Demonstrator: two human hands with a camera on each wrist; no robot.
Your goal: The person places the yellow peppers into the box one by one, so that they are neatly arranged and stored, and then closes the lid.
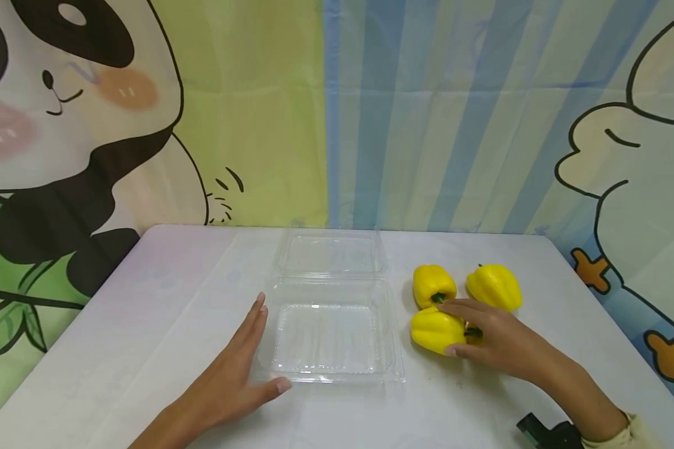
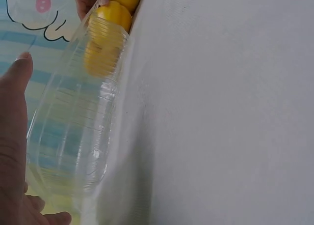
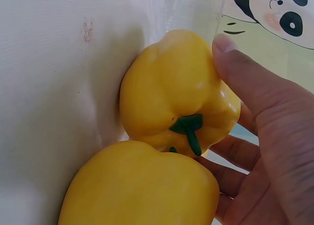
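Note:
A yellow bell pepper (image 1: 435,330) lies on its side on the table, its green stem toward my right hand (image 1: 497,337). That hand holds the pepper, thumb on the near side and fingers over the far side. In the right wrist view, my thumb (image 3: 245,72) is against this pepper (image 3: 171,82), and another yellow pepper (image 3: 137,185) fills the bottom. My left hand (image 1: 233,368), fingers extended and thumb spread, is at the left edge of a clear plastic clamshell container (image 1: 331,374). The container's lid (image 1: 331,252) is folded back away from me. No pepper lies inside.
Two more yellow peppers stand behind the held one: one close behind (image 1: 434,284), one farther right (image 1: 495,287). A white-covered table (image 1: 118,349) lies beneath everything. Behind it hangs a cartoon-printed curtain (image 1: 275,112). A black device (image 1: 547,433) is on my right wrist.

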